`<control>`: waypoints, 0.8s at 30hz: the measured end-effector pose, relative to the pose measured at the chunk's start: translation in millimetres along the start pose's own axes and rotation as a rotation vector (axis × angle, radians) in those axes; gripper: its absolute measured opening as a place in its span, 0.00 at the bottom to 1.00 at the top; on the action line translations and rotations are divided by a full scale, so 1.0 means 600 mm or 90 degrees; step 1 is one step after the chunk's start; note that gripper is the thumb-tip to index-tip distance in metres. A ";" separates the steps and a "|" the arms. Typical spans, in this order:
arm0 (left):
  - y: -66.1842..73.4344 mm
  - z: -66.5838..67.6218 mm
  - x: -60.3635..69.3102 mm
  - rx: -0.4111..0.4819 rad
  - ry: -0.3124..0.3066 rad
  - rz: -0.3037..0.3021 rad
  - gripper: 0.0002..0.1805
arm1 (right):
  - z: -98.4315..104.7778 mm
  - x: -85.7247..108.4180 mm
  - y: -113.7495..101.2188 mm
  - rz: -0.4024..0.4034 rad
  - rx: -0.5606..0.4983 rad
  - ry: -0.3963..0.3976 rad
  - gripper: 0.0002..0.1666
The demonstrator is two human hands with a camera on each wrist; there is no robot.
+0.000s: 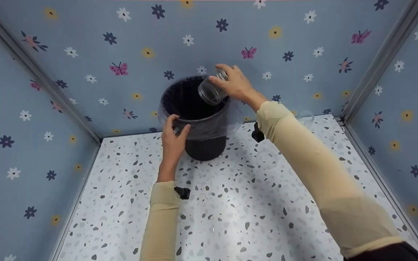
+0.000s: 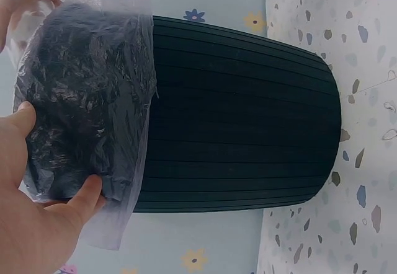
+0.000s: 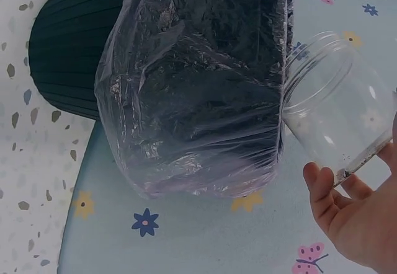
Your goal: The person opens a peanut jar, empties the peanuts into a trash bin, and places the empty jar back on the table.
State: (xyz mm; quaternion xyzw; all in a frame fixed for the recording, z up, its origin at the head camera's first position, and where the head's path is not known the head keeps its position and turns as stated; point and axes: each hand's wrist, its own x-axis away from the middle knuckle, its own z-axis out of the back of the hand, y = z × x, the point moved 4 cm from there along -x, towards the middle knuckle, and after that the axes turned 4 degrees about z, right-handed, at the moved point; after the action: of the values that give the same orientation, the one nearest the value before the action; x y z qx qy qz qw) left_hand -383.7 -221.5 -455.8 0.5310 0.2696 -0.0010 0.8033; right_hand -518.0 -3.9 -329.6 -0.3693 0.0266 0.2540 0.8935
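Observation:
A dark ribbed trash bin stands against the patterned wall. A translucent plastic bag lines it and folds down over its rim. My right hand grips a clear plastic jar, tilted with its open mouth over the bin. In the right wrist view the mouth of the jar is beside the bag-covered rim, and dark specks lie along its lower wall. My left hand rests against the bin's near left side. In the left wrist view, its spread thumb and fingers touch the bag. The bin's inside is dark.
Blue walls with flowers and butterflies close in the back and both sides. Faint clear round outlines show on the speckled floor, right of the bin. Another clear round shape is near the back wall.

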 end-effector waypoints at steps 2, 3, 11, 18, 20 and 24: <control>0.001 -0.001 0.000 -0.005 -0.006 0.004 0.25 | 0.003 0.002 0.004 0.002 -0.015 -0.002 0.43; 0.002 -0.001 0.000 -0.008 -0.008 0.003 0.25 | 0.005 0.003 0.006 0.004 -0.026 0.003 0.43; 0.001 0.000 -0.003 -0.018 -0.009 0.004 0.29 | 0.026 0.023 0.042 -0.001 -0.243 0.038 0.38; -0.002 -0.007 0.015 -0.051 0.013 0.040 0.39 | 0.033 0.087 0.119 -0.073 -0.470 0.137 0.33; -0.001 -0.007 0.022 -0.055 0.035 0.033 0.39 | 0.029 0.114 0.137 -0.088 -0.525 0.145 0.34; 0.006 -0.005 0.041 -0.069 0.081 0.015 0.39 | 0.015 0.176 0.162 -0.096 -0.662 0.147 0.35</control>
State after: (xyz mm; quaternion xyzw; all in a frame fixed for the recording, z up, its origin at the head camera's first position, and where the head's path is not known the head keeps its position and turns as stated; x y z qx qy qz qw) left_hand -362.7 -210.1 -464.3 0.4888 0.3136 0.0569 0.8121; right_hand -473.6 106.3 -410.8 -0.7896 -0.0313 0.1264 0.5997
